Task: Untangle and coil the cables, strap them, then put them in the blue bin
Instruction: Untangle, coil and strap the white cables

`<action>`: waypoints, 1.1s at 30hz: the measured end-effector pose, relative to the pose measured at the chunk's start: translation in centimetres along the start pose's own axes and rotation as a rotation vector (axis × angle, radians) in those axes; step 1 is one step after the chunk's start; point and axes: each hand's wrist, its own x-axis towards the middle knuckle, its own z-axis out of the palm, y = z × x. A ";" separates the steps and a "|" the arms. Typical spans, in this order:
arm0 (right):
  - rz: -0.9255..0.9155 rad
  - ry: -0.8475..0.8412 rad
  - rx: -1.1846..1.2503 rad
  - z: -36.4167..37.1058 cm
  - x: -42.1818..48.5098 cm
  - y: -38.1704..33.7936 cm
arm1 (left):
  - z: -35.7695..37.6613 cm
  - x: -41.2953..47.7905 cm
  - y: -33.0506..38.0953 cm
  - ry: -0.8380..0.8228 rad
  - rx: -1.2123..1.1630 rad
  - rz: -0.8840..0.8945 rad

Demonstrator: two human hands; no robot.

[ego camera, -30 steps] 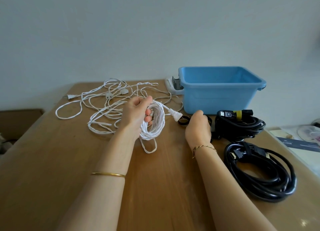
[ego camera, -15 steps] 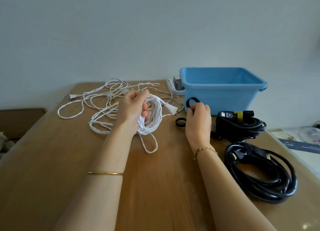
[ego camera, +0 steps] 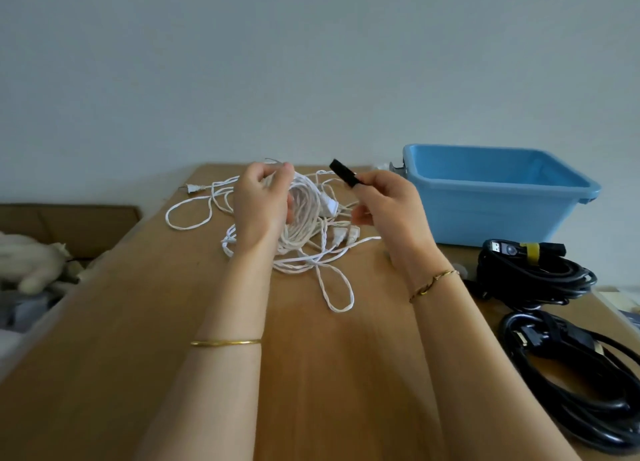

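Observation:
My left hand [ego camera: 259, 207] grips a coil of white twisted cable [ego camera: 304, 214], lifted above the wooden table [ego camera: 145, 322]. Its plug end [ego camera: 329, 207] sticks out to the right. More white cable [ego camera: 188, 214] lies loose and tangled on the table behind and below the coil. My right hand [ego camera: 388, 207] pinches a black strap [ego camera: 343, 173] just right of the coil, at the same height. The blue bin [ego camera: 498, 197] stands at the far right of the table; its inside shows nothing in it.
Two coiled black cables lie at the right: one [ego camera: 533, 273] with a yellow strap in front of the bin, a larger one [ego camera: 581, 384] nearer me. A cardboard box [ego camera: 69, 225] and a pale soft toy [ego camera: 31, 259] sit left of the table.
My right hand picked a black strap off the table by the bin and lifted it toward the coil. My left hand raised the white coil. The camera view shifted left.

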 end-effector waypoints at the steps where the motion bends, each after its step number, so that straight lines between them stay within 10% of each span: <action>1: -0.035 -0.026 -0.055 0.3 0.2 -0.3 | -0.2 0.2 -0.1 0.006 -0.003 -0.006; 15: -0.148 -0.545 -0.135 2.9 1.0 -1.2 | -1.4 1.3 -1.0 0.077 0.000 -0.101; 33: -0.203 -0.288 -0.199 3.4 1.4 -0.1 | -1.4 0.8 -0.7 -0.037 0.134 0.024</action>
